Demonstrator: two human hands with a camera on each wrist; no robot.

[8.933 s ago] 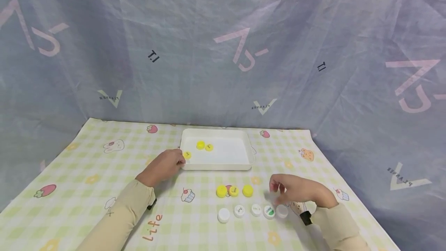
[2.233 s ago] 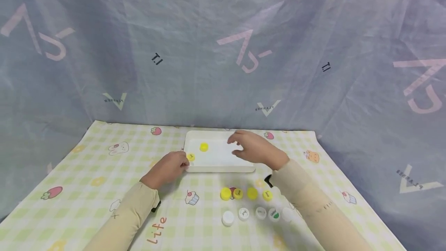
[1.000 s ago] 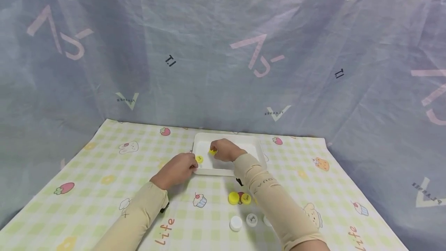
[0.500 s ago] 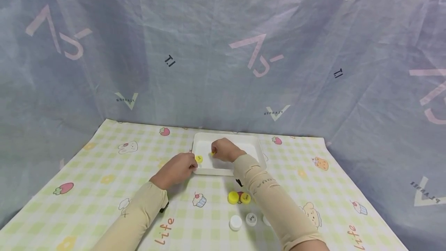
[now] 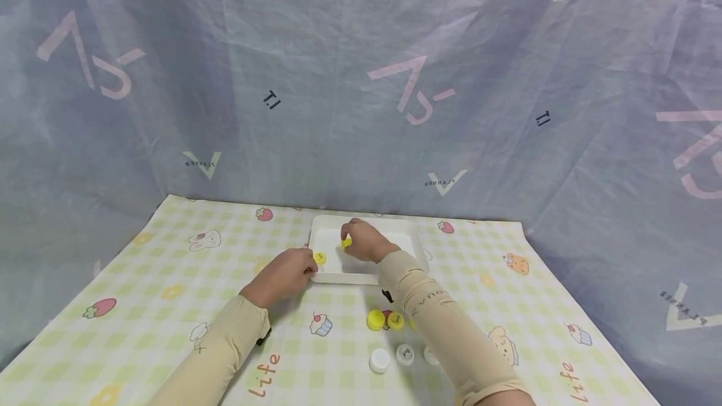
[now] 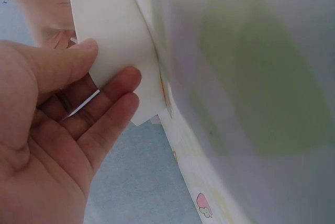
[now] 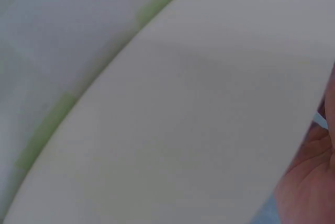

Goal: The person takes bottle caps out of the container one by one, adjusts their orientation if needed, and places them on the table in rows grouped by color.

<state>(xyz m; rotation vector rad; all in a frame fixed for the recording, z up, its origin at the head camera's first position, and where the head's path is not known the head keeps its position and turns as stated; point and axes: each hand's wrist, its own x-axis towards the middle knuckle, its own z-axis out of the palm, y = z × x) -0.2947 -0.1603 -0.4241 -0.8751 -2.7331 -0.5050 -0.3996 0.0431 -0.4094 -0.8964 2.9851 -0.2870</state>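
Note:
A shallow white tray (image 5: 420,249) lies towards the back of the table. My left hand (image 5: 286,273) grips its near left corner; in the left wrist view the thumb lies over the rim and the fingers (image 6: 123,80) touch the outer wall. Inside the tray, my right hand (image 5: 366,240) pinches a yellow bottle cap (image 5: 346,243) between thumb and fingers. Another yellow bottle cap (image 5: 319,258) rests in the tray beside my left hand. In the right wrist view the tray wall (image 7: 183,119) covers most of the right hand.
Before the tray is a row of yellow caps (image 5: 375,320), with a row of white caps (image 5: 380,361) nearer me. My right forearm (image 5: 445,324) hides the right part of both rows. A checked cloth (image 5: 186,306) covers the table, and a grey-blue curtain (image 5: 316,111) hangs behind.
One yellow cap has gone from the tray and the yellow row has gained one. My right hand has since reached back into the tray, taken a cap and raised it slightly. The left hand stays.

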